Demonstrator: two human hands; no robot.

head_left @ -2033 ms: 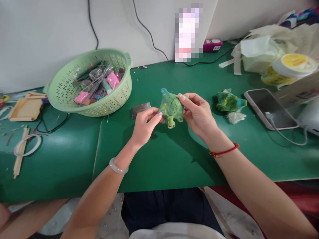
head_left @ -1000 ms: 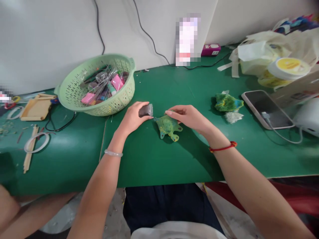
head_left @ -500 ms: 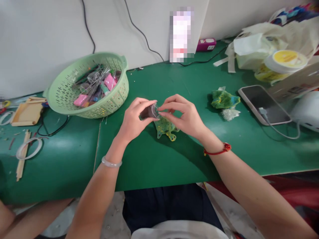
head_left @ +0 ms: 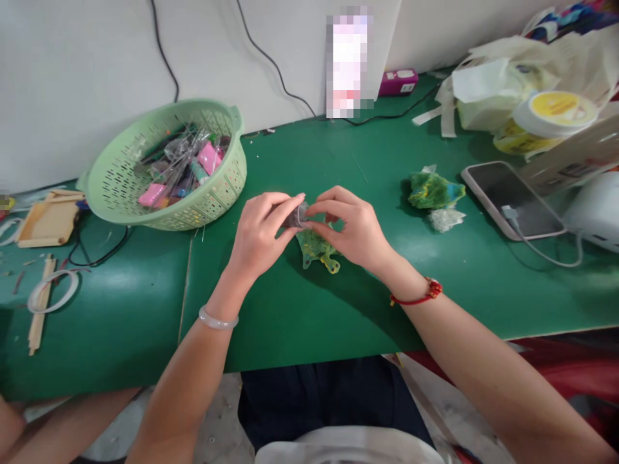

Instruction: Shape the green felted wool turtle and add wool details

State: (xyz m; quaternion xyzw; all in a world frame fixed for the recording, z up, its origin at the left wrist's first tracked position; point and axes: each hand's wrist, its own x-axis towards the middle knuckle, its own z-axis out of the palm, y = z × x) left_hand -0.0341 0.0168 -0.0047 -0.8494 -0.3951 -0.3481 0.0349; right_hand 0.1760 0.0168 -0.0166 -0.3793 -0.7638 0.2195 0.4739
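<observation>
My left hand [head_left: 258,235] grips a small clear plastic bag [head_left: 300,215] with something dark grey in it, between thumb and fingers. From the other side, my right hand [head_left: 360,233] pinches the bag's edge with thumb and index finger. Most of the bag is hidden by my fingers. Just below them on the table lies a green and yellow turtle-shaped figure [head_left: 316,253], its upper part covered by my hands. A second green figure [head_left: 435,191], with some blue and yellow on it, lies to the right beside a crumpled piece of clear plastic [head_left: 445,220].
A light green basket [head_left: 213,203] of wires and coloured packets stands at the back left. A phone [head_left: 512,200] with a cable plugged in lies right. Left are a wooden tray [head_left: 48,222], wooden sticks [head_left: 41,309] and a white ring [head_left: 53,290]. A person's limb shows lower left.
Both hands stay in nearly the same place above the turtle figure. My fingers have closed in further over the bag, so less of it shows. The view has shifted slightly.
</observation>
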